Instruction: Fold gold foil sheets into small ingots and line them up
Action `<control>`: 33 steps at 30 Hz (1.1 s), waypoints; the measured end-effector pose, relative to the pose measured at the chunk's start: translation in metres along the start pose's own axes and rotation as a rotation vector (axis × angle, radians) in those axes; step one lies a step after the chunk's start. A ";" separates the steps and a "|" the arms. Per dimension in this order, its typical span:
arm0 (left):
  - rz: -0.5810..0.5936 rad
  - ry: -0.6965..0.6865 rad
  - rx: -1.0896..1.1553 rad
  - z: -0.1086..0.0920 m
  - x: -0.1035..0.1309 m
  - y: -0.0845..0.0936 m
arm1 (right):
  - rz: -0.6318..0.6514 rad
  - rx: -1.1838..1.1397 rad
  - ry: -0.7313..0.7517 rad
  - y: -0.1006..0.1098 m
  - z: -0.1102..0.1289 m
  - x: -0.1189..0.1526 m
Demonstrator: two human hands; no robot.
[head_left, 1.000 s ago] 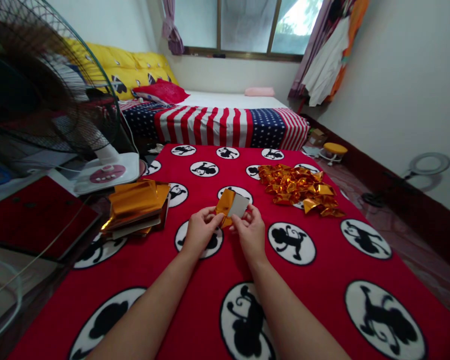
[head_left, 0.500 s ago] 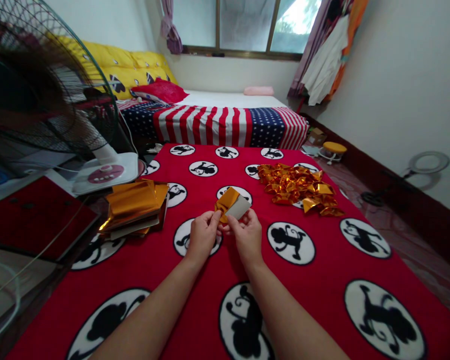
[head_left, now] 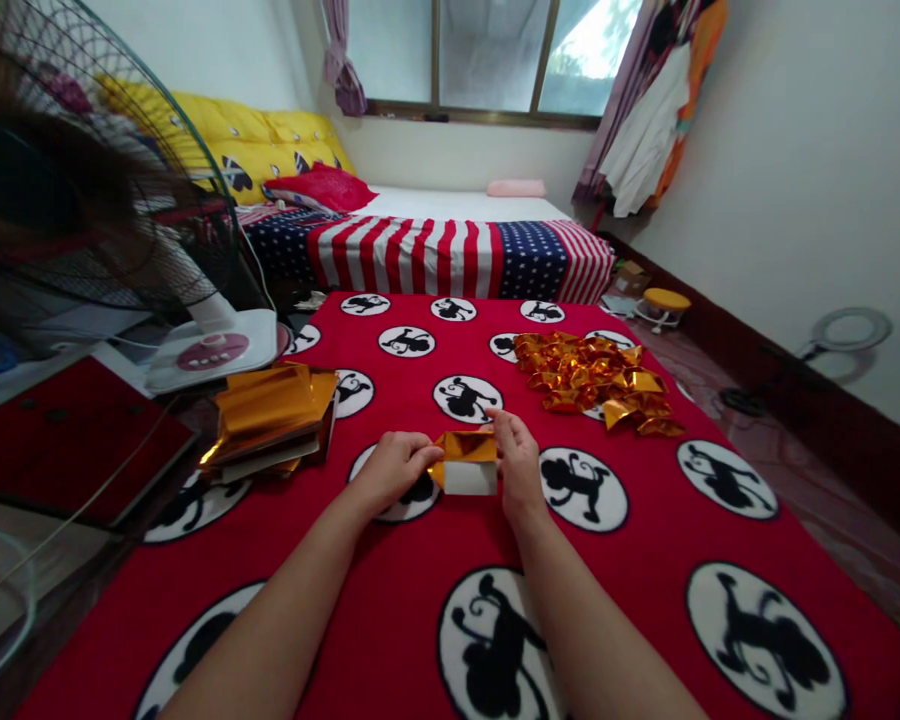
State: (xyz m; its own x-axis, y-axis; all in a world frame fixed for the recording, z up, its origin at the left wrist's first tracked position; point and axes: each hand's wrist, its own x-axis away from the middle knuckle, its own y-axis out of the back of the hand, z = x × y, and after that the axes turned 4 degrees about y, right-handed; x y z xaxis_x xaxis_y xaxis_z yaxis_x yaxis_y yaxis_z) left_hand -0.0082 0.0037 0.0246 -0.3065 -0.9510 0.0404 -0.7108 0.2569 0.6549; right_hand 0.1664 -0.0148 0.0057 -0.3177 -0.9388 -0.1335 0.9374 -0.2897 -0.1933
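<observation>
Between my hands, a piece of gold foil paper [head_left: 468,448] is partly folded, with gold on its far part and a pale band along its near side. My left hand [head_left: 396,464] pinches its left end between thumb and fingers. At the right end, my right hand [head_left: 519,462] closes on the paper's edge, though some of its fingertips are hidden behind it. To the left lies a stack of flat gold foil sheets [head_left: 274,408]. Several folded gold foil pieces [head_left: 589,372] form a heap at the far right of the red cloth.
A red cloth with monkey prints [head_left: 390,640] covers the surface under my hands. An electric fan [head_left: 214,330] stands at the left beside the stack. Beyond are a bed with a flag-patterned cover [head_left: 420,250], a small yellow stool [head_left: 666,300] and a ring light [head_left: 851,330].
The foil paper has turned from a slant to lie level and come slightly nearer. My hands have moved apart to its two ends, the left hand leftward and the right hand slightly rightward.
</observation>
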 end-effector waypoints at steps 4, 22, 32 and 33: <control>0.176 -0.005 -0.033 0.004 0.002 0.010 | 0.178 0.018 -0.118 0.004 0.003 -0.002; -0.215 0.097 -0.465 0.018 0.003 0.014 | 0.565 0.623 -0.031 0.009 0.003 -0.001; -0.256 -0.154 -0.356 0.020 0.009 -0.001 | 0.633 0.915 0.161 0.008 0.016 0.007; -0.241 -0.186 -0.358 0.020 0.009 -0.002 | 0.638 0.936 0.174 0.008 0.017 0.008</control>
State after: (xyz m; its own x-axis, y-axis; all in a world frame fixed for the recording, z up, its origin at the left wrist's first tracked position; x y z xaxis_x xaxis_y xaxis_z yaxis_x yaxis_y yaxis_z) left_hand -0.0218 -0.0021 0.0084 -0.2908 -0.9211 -0.2589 -0.5226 -0.0738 0.8494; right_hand 0.1739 -0.0280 0.0194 0.3068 -0.9471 -0.0937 0.6503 0.1367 0.7473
